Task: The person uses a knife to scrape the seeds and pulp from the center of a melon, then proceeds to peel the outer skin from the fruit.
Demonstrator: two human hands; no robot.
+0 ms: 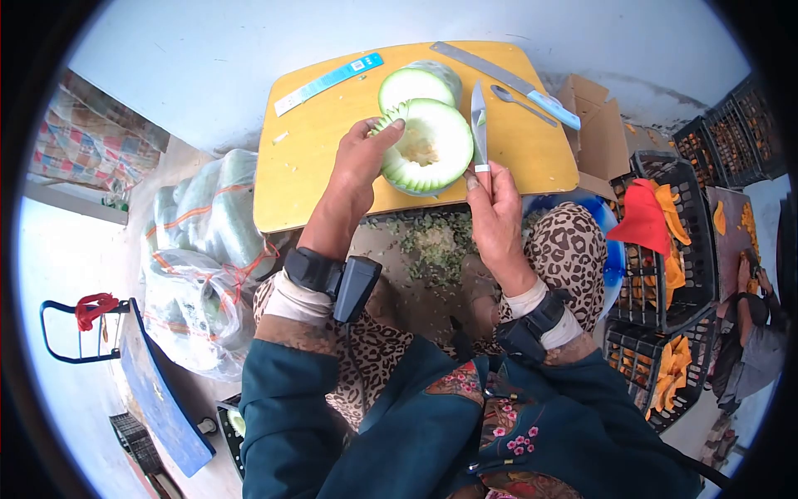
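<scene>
My left hand [366, 154] grips the left rim of a hollowed pale green melon half [453, 137], thumb on its notched edge. The rim is cut into points along the left and lower side. In my right hand [496, 208] is a small knife [480, 125], held by its red and white handle, blade up, just right of the melon. A bit of green sits on the blade. Behind the held half, another melon piece [411, 90] rests on the yellow table [316, 175].
On the table lie a large knife [490, 71], a spoon [524, 106] and a blue-white packet [328, 83]. Green scraps [436, 245] litter the floor. Bagged melons [204, 216] stand left; crates [665, 308] with orange pieces stand right, near another person [752, 333].
</scene>
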